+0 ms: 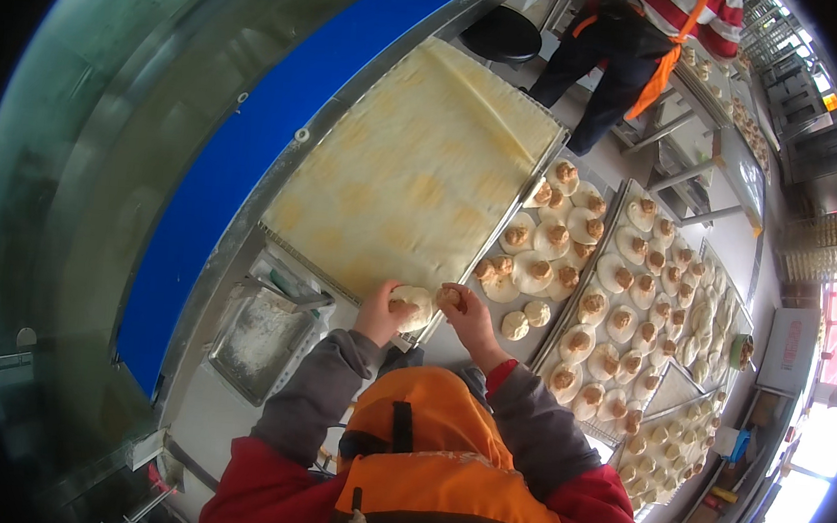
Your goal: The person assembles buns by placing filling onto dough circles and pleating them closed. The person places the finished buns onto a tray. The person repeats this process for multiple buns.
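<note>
White dough; left fingers curled

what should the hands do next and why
Probably set the small brownish lump from the right hand onto the dough round in the left hand: the two are close together, and the nearby topped rounds carry brownish lumps on top.

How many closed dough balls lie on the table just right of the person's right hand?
2: the first closed dough ball is nearer the right hand; the second closed dough ball sits beside it, farther right. That hand could hide others.
</note>
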Available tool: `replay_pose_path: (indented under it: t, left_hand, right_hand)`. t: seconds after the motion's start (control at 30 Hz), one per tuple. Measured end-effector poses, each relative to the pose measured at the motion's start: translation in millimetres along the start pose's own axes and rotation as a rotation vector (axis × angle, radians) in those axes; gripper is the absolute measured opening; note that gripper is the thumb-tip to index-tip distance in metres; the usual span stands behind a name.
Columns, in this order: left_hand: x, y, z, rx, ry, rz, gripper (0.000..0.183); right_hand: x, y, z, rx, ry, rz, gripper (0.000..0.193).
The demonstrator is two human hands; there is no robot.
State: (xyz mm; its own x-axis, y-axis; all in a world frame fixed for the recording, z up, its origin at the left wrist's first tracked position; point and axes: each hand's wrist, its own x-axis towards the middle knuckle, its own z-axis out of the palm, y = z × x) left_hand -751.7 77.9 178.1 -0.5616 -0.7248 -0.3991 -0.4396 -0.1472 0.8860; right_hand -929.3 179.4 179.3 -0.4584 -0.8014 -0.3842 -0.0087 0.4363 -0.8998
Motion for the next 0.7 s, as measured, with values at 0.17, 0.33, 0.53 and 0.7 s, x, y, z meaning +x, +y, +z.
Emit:
replay_pose_path:
  t: [0.17, 0.33, 0.53, 0.7]
  left_hand:
    - [-2.5, -19.2, -1.1, -0.169, 0.042, 0.063, 0.054]
    - [0.4, -20.9, -10.4, 0.210, -0.007, 0.106, 0.061]
    - [-5.6, 15.1, -17.2, 0.479, -0.001, 0.335, 0.064]
    - [6.2, 62.5, -2.6, 0.651, 0.146, 0.683, 0.051]
  right_hand:
    - [-7.9, 3.3, 11.1, -0.126, -0.007, -0.119, 0.033]
    - [-21.2, -5.5, 17.4, -0.131, 0.007, -0.160, 0.036]
    - [-35.5, -5.4, 5.0, -0.135, 0.030, -0.154, 0.037]
    - [-69.2, 17.8, -22.0, -0.004, 0.082, -0.092, 0.036]
